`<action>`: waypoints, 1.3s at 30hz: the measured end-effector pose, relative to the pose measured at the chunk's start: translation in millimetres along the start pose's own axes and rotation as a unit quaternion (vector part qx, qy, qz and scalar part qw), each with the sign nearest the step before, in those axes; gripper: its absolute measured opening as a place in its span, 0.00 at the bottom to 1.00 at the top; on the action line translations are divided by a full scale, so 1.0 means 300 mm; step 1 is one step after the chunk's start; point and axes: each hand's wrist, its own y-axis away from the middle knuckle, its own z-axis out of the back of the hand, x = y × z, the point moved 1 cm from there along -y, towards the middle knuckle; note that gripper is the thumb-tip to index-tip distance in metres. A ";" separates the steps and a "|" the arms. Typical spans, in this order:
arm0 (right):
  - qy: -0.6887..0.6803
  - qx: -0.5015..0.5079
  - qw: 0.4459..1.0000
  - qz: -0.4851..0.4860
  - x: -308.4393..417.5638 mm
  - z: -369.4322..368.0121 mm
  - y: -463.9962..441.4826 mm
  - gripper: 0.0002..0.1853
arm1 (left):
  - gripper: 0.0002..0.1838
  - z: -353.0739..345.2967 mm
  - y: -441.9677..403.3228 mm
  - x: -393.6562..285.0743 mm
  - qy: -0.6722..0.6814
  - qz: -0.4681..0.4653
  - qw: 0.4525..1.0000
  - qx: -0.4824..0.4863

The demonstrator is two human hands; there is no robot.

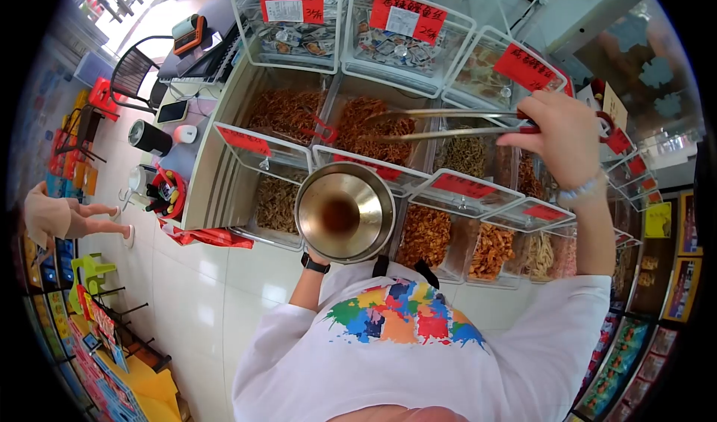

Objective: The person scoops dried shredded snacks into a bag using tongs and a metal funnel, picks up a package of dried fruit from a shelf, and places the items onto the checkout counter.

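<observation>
My right hand (pixel 556 134) is closed around the red-handled end of long metal tongs (pixel 448 114). The tips of the tongs reach into a bin of reddish-brown dried shreds (pixel 371 132), their two arms somewhat apart. A shiny metal bowl (pixel 345 211) rests in my left hand (pixel 317 258), which supports it from below near my chest. Most of that hand's fingers are hidden beneath the bowl. Inside the bowl is a dark brownish patch; whether it is food or a reflection, I cannot tell. Another pair of red-handled tongs (pixel 323 132) lies in the neighbouring bin of reddish shreds (pixel 284 116).
Clear lids with red labels (pixel 409 19) stand raised behind the bins. Nearer bins hold orange-brown snacks (pixel 424 235) and greyish dried pieces (pixel 276 204). A counter at left carries a phone (pixel 172 111) and a black cylinder (pixel 149 137). Another person (pixel 71 214) stands far left.
</observation>
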 end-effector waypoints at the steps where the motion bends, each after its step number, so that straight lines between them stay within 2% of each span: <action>1: 0.003 0.029 0.999 -0.031 -0.020 -0.069 -0.007 0.26 | 0.37 0.004 0.000 0.015 -0.009 0.002 1.000 0.000; 3: 0.040 0.117 0.989 -0.086 -0.047 -0.264 -0.028 0.28 | 0.37 0.008 0.002 0.042 -0.025 0.008 1.000 -0.002; 4: 0.078 0.223 0.963 -0.126 -0.031 -0.349 -0.064 0.33 | 0.37 0.010 0.003 0.053 -0.032 0.010 0.999 -0.002; 5: 0.074 0.191 0.975 -0.089 -0.037 -0.471 -0.062 0.35 | 0.37 0.011 0.005 0.064 -0.039 0.012 0.999 -0.001; 10: 0.010 0.311 0.944 -0.113 0.088 -0.871 -0.164 0.38 | 0.37 0.017 0.002 0.119 -0.068 0.020 0.997 -0.006; 12: 0.011 0.317 0.942 -0.110 0.158 -1.025 -0.200 0.38 | 0.37 0.025 -0.003 0.138 -0.075 0.023 0.997 -0.014; 17: 0.041 0.291 0.947 -0.126 0.293 -1.236 -0.268 0.35 | 0.37 0.062 0.001 0.166 -0.089 0.036 0.995 -0.037; 19: -0.041 0.300 0.948 -0.100 0.250 -1.292 -0.275 0.32 | 0.37 0.078 0.003 0.171 -0.097 0.041 0.994 -0.041; 20: -0.036 0.326 0.939 -0.103 0.233 -1.207 -0.290 0.29 | 0.37 0.086 0.006 0.177 -0.100 0.043 0.993 -0.044; 22: -0.030 0.314 0.945 -0.087 0.182 -1.201 -0.274 0.28 | 0.37 0.096 -0.001 0.183 -0.107 0.044 0.992 -0.048; 28: -0.036 0.314 0.946 -0.070 0.141 -1.203 -0.208 0.30 | 0.37 0.096 -0.028 0.189 -0.115 0.041 0.991 -0.046; 32: -0.054 0.317 0.942 -0.097 0.080 -1.101 -0.145 0.31 | 0.36 0.089 -0.039 0.187 -0.115 0.031 0.992 -0.044; 39: -0.064 0.231 0.960 -0.143 -0.034 -0.845 0.012 0.32 | 0.36 0.041 -0.076 0.100 -0.098 -0.008 0.994 -0.041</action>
